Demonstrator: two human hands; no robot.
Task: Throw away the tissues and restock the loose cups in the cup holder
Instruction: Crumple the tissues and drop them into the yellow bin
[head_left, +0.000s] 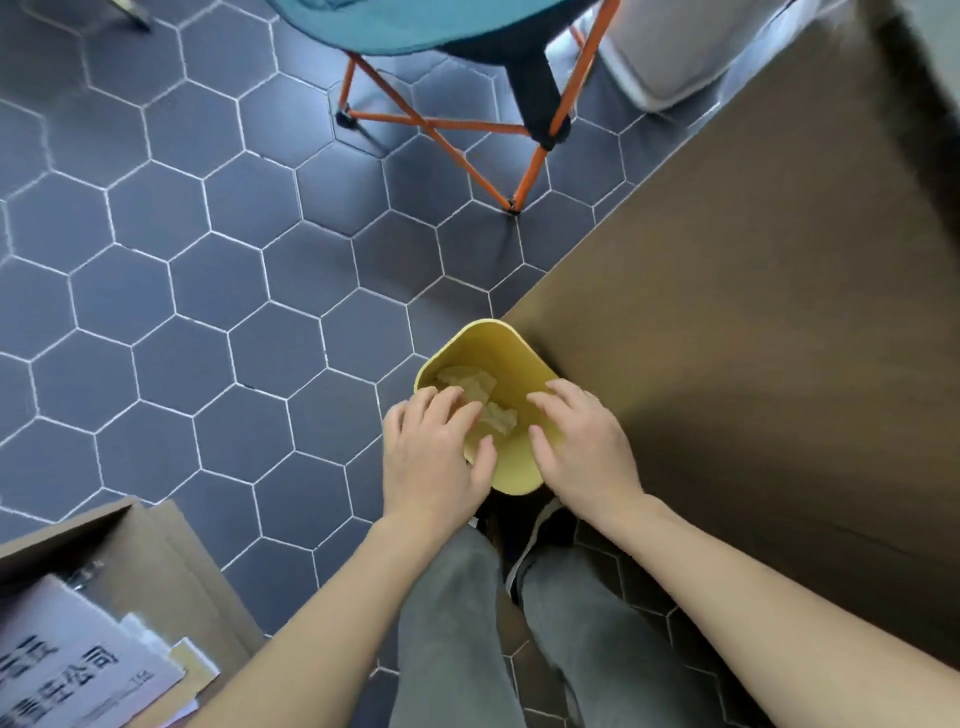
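Observation:
A small yellow waste bin (498, 343) stands on the hexagon-tiled floor beside a brown table. Crumpled tissues (475, 387) lie inside it. My left hand (434, 452) hovers over the bin's left rim with relaxed, spread fingers and holds nothing. Over the right rim is my right hand (582, 447), its fingers likewise loose and empty. No cups or cup holder are in view.
The brown table (769, 322) fills the right side. A folding stool with orange legs (447, 124) stands on the floor ahead. An open cardboard box (130, 561) with papers sits at the lower left. My legs and a shoe are below the bin.

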